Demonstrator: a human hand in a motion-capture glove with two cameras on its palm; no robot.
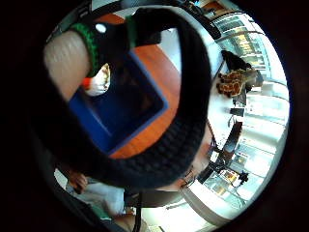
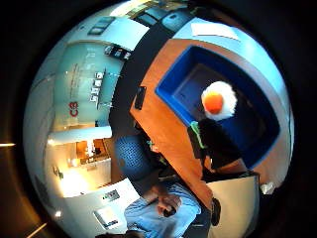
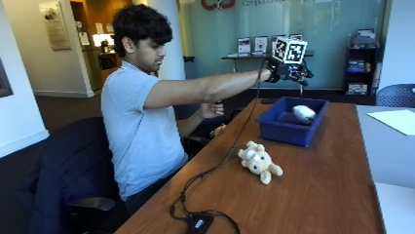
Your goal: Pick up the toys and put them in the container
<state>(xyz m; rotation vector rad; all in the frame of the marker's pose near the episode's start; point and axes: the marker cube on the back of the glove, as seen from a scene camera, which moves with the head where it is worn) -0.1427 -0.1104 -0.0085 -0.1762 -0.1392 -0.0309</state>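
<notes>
Blue plastic container (image 3: pixel 290 127) sits on far part of wooden table w/ a white, orange-nosed plush (image 3: pixel 303 113) inside, while cream teddy bear (image 3: pixel 258 161) lies nearer, mid-table, on its back.

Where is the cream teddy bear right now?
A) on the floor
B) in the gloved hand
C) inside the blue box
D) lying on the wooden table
D: the teddy bear lies on the wooden table, beside the blue box, not in it.
</notes>
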